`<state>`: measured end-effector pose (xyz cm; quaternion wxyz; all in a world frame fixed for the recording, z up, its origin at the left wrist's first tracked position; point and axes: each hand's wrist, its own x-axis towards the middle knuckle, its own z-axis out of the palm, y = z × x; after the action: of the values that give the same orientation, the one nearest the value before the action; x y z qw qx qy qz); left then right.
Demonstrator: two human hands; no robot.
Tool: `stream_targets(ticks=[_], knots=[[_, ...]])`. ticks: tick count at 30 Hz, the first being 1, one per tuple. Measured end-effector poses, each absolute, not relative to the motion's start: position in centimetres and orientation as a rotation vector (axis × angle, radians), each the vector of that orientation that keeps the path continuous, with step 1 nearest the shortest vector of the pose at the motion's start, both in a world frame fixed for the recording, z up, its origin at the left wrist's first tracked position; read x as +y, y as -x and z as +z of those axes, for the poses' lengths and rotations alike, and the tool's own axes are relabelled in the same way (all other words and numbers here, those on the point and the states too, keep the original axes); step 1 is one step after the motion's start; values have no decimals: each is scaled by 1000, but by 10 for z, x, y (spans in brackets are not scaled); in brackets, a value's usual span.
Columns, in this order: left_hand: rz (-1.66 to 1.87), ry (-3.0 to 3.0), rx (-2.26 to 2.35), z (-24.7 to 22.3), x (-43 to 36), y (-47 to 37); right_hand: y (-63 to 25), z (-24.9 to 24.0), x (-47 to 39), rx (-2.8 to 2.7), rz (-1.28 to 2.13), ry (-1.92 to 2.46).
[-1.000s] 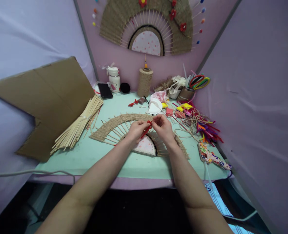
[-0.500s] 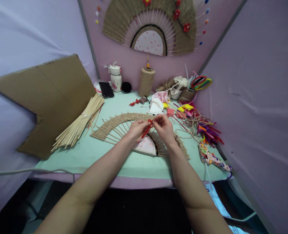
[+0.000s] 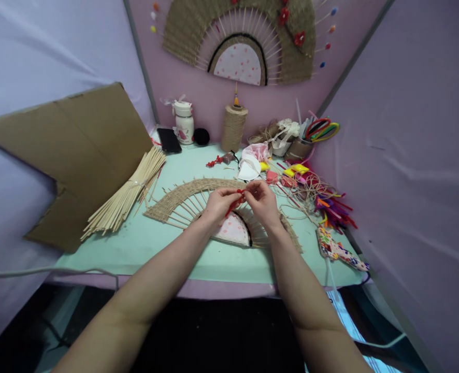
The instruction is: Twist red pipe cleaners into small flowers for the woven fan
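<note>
Between my two hands is a red pipe cleaner [image 3: 232,206], looped at its upper end, with a tail slanting down to the left. My left hand [image 3: 218,205] pinches it from the left side. From the right, the fingertips of my right hand [image 3: 261,201] are closed on the looped end. Beneath both hands a woven twine fan [image 3: 171,202] with thin stick ribs lies on the table, its half-round white centre dotted pink and edged in black. Red pieces like the one I hold lie in a small cluster [image 3: 214,161] farther back.
A bundle of sticks [image 3: 126,194] leans by a cardboard sheet [image 3: 85,155] on the left. A twine spool [image 3: 234,128], bottle [image 3: 184,123] and phone [image 3: 169,140] stand or lie at the back. Coloured pipe cleaners [image 3: 336,212], a patterned glue gun [image 3: 338,248] and scissors [image 3: 323,129] are right.
My fingers have shifted slightly on the red pipe cleaner, and its loop sits closer between my fingertips. The view has tilted down a little; the fan and other things stay put.
</note>
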<state>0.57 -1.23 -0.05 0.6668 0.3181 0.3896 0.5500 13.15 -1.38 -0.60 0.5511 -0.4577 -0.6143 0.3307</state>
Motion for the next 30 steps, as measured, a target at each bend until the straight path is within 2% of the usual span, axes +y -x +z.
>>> stream_targets(ticks=[19,30], knots=[[1289,-859,985,-17,-5,-2,-139,-12,-8,-1492,894,1145],[1131,-812,985,-15,-4,1,-140,-13,-8,-1563,854,1160]])
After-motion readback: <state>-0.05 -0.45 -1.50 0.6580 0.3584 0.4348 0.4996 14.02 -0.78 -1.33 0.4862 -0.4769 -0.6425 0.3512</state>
